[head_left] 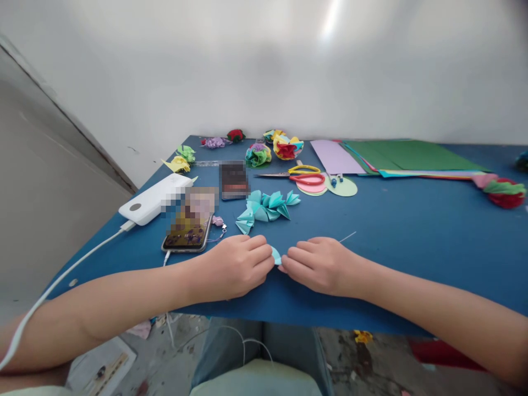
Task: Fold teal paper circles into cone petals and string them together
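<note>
A small light-blue piece of paper [276, 256] shows between my two hands near the table's front edge. My left hand [241, 265] is closed, its fingers pinching the paper from the left. From the right, the fingers of my right hand [319, 265] are closed at the paper's other edge, and they hide most of it. Just beyond my hands lies a cluster of folded turquoise paper pieces [268, 208]. A thin white strand or stick [347, 237] pokes out behind my right hand; what it is I cannot tell.
A phone [187, 234], a white power bank [154, 198] with its cable and a dark phone [234, 187] lie left. Red-and-yellow-handled scissors [305, 179] rest by paper circles [342, 186]. Coloured sheets [416, 154] and paper flowers [287, 147] line the back.
</note>
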A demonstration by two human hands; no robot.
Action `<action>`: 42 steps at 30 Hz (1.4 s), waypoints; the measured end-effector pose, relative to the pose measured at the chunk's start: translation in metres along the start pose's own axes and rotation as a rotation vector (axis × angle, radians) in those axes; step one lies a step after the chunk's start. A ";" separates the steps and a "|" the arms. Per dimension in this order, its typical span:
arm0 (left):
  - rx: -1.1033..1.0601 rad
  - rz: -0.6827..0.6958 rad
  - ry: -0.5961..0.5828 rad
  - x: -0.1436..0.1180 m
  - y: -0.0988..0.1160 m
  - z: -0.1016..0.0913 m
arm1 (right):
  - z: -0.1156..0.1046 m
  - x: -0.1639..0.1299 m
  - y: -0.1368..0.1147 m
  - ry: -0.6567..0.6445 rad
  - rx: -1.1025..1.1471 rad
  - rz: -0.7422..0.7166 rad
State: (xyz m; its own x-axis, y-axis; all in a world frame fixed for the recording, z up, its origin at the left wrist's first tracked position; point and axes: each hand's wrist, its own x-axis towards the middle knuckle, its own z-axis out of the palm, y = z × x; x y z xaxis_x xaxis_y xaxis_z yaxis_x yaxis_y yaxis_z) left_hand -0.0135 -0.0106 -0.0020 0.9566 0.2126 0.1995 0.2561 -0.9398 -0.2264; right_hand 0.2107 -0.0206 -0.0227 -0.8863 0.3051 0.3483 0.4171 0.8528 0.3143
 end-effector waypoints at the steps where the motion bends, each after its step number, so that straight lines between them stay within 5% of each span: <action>1: 0.001 -0.006 -0.005 0.000 0.000 -0.001 | 0.000 0.000 0.000 -0.003 0.008 0.005; 8: -0.008 0.005 -0.027 0.001 0.001 0.001 | 0.003 0.002 -0.001 0.002 0.027 0.044; 21: -0.197 -0.099 0.095 0.002 -0.002 0.002 | -0.011 -0.005 -0.002 0.261 -0.165 -0.091; 28: -0.259 -0.106 0.125 0.001 0.000 0.002 | -0.010 -0.007 -0.002 0.235 -0.257 -0.155; 34: -0.531 -0.201 0.159 0.003 -0.001 -0.005 | -0.015 -0.006 0.002 0.222 -0.359 -0.250; 42: -0.516 -0.186 0.188 0.001 -0.001 -0.003 | -0.008 -0.006 -0.002 0.308 -0.102 -0.072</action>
State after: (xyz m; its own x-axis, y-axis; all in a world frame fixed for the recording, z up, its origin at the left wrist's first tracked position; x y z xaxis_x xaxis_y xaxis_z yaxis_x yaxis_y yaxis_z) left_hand -0.0128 -0.0104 0.0013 0.8488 0.3796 0.3682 0.2712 -0.9102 0.3131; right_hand 0.2171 -0.0273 -0.0187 -0.8184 0.0894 0.5676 0.3870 0.8160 0.4294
